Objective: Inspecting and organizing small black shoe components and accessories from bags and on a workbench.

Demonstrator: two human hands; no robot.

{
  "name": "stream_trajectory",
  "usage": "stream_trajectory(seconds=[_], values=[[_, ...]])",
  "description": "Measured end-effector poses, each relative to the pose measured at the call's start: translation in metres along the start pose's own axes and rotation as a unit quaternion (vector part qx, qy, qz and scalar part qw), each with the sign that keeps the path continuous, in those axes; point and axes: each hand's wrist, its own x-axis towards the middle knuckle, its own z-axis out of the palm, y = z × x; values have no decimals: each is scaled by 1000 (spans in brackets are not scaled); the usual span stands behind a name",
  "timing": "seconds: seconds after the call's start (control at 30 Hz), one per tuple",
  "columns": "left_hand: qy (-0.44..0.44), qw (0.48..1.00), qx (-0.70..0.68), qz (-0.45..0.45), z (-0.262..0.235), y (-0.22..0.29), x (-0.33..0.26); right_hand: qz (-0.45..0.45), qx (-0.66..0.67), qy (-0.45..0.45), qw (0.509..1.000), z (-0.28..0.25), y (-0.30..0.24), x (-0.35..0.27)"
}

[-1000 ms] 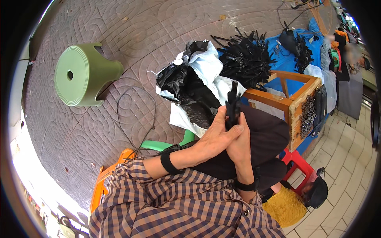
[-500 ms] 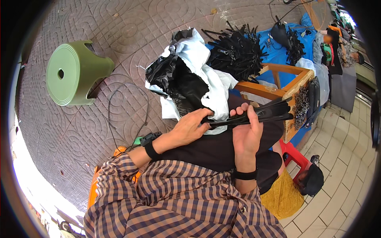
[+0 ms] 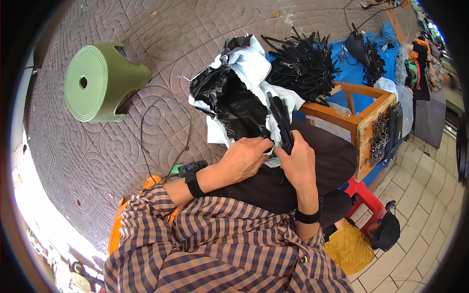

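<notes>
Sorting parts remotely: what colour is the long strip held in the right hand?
Black; the strip held upright by the right hand shows best in the head view.

The wooden frame (image 3: 364,115) is the landmark. Left of it lies the plastic bag (image 3: 234,97), and farther left on the paved floor (image 3: 146,39) stands the stool (image 3: 100,80). Behind it a pile of strips (image 3: 303,66) lies on the tarp (image 3: 376,63). Both hands (image 3: 246,158) (image 3: 298,163) sit before it, lower left.

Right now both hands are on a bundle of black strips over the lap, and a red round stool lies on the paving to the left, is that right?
Not quite. The stool is green, not red, as the head view shows. Both hands, left hand and right hand, hold the black strips over the lap.
</notes>
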Motion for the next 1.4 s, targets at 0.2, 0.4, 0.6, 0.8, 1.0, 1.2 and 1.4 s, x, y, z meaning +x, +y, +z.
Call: stream_trajectory(seconds=[0.2,0.4,0.6,0.8,1.0,1.2,1.4], values=[[-158,973,63,-155,-24,-62,41,81,413,77,904,-14,2,2],[-201,931,217,-212,-31,-152,71,97,512,61,851,-18,2,5],[-49,935,231,-264,10,-273,85,74,543,64,834,-20,-6,0],[-103,910,281,-288,13,-308,65,64,545,55,834,-17,-8,1],[-95,850,377,-356,21,-317,57,80,519,37,850,-17,-8,2],[-202,859,323,-343,6,-288,73,82,511,39,854,-16,-6,3],[-94,942,235,-220,-10,-249,60,71,493,44,866,-14,-4,3]])
